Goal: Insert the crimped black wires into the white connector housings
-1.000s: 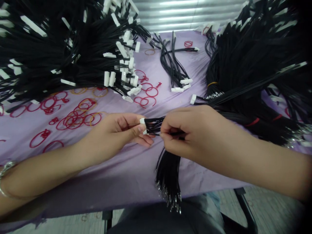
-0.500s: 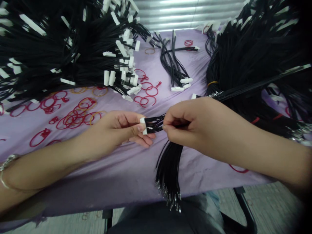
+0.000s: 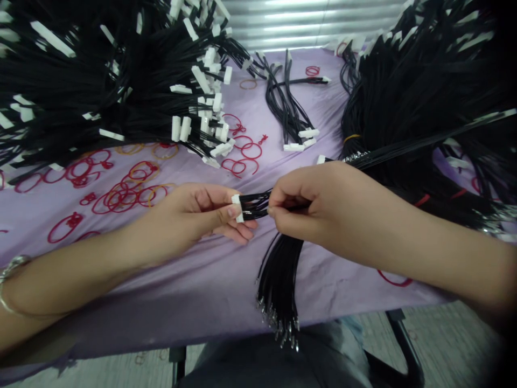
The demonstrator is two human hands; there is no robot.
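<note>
Now, left hand (image 3: pixel 197 213): closed in a pinch on the white plug (image 3: pixel 237 208), thumb on top, other fingers underneath, held just above the purple cloth (image 3: pixel 202 285).
right hand (image 3: pixel 319 200): closed too, fingertips pinched on the black wires (image 3: pixel 255 203) just right of the plug, with the rest of the fist over a loose bundle.
both hands: close together but not touching, joined only by the wires fanning into the plug.
plug: between the two hands, wire side turned toward the right hand.
progress: several wires apparently seated in the plug already; cannot tell how many slots remain unfilled.
loose bundle (image 3: pixel 280 280): hanging from under the right hand, below and right of the plug, draped over the cloth's near edge, with bare metal tips (image 3: pixel 279 323) at its end; seemingly many wires with no plug yet.
rubber bands (image 3: pixel 129 196): red, scattered flat on the cloth left of the plug.
small bunch (image 3: pixel 288 113): a few plugged cables lying behind the plug.
left heap (image 3: pixel 100 81): behind and left of the plug, black cables with white plugs fitted; probably finished pieces.
right heap (image 3: pixel 424 108): right of the plug, banded black wires, some showing metal ends; likely stock not yet fitted.
</note>
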